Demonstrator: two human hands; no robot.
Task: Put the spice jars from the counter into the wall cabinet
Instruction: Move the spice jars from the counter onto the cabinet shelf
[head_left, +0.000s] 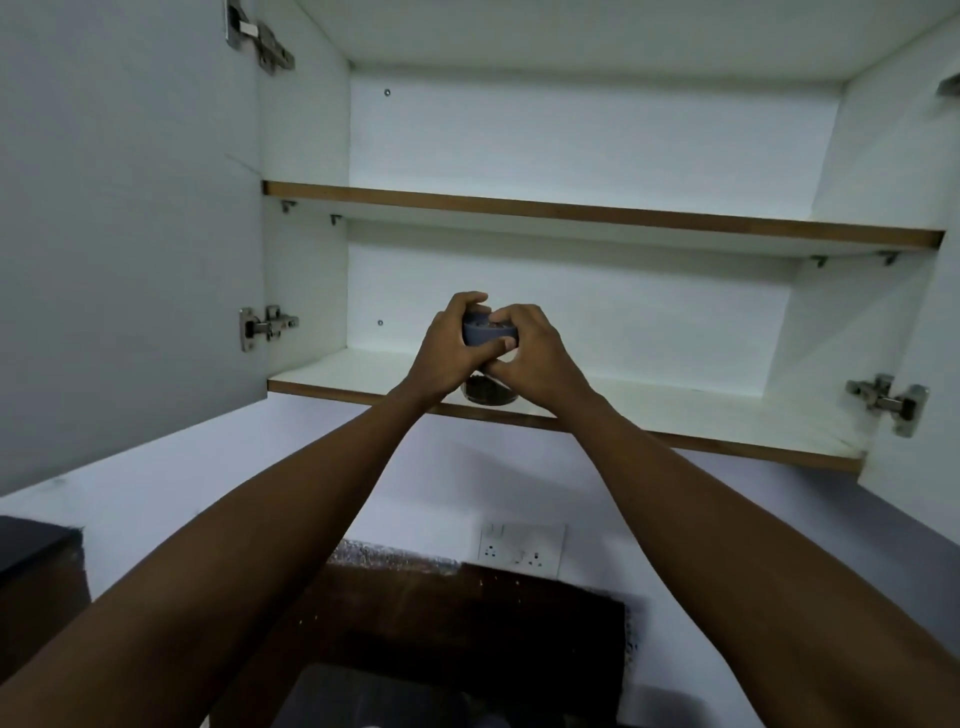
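A clear spice jar (488, 396) with a blue-grey lid and dark contents is held up at the front edge of the wall cabinet's bottom shelf (675, 410). My left hand (448, 349) wraps the lid and upper body from the left. My right hand (530, 353) grips the same jar from the right, thumb against the lid. Most of the jar's body is hidden by my fingers; only its dark base shows below them. I cannot tell whether the base rests on the shelf.
The cabinet stands open, with its left door (124, 234) swung out and the right door (914, 364) at the frame edge. An upper shelf (597, 210) crosses the middle. A wall socket (522, 548) sits below, above a dark counter (457, 623).
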